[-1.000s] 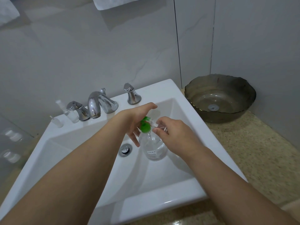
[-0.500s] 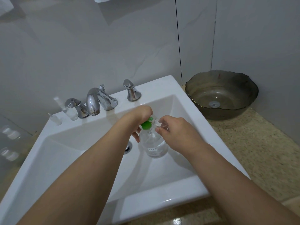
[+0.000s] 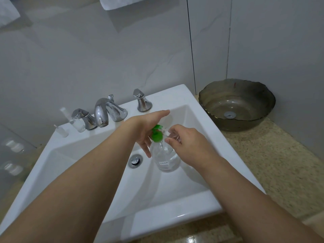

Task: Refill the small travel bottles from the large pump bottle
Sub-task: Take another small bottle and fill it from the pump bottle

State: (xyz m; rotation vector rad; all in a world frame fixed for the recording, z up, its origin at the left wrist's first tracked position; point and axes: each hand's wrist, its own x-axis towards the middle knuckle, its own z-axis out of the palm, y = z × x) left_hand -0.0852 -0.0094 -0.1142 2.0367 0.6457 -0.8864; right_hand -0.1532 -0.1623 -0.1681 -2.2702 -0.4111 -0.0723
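1. Large pump bottle [image 3: 166, 157] — clear, round-bodied, with a green pump head [image 3: 156, 135] and a small white label low on its side. It stands upright inside the white sink [image 3: 175, 213], just right of the chrome drain [image 3: 135, 160].
2. Left hand [image 3: 147, 128] — over the green pump head, fingers straight and spread; forefinger reaches toward the back of the basin, lower fingers hang beside the bottle's shoulder. The palm touches the pump; the grip is loose, nothing clasped.
3. Right hand [image 3: 188, 146] — fingertips curled in a pinching grip on a small clear travel bottle [image 3: 172, 135], held right at the pump's spout. Most of that bottle is hidden by the fingers.
4. Two more small clear bottles [image 3: 77, 122] stand on the sink's back ledge, left of the taps; one is taller with a white stem, the other [image 3: 62, 131] squat.
5. Chrome faucet [image 3: 105, 114] with a handle on either side, at the back rim.
6. Dark glass bowl basin [image 3: 236, 104] on the speckled counter [image 3: 280, 163] — to the right, well apart from the hands.
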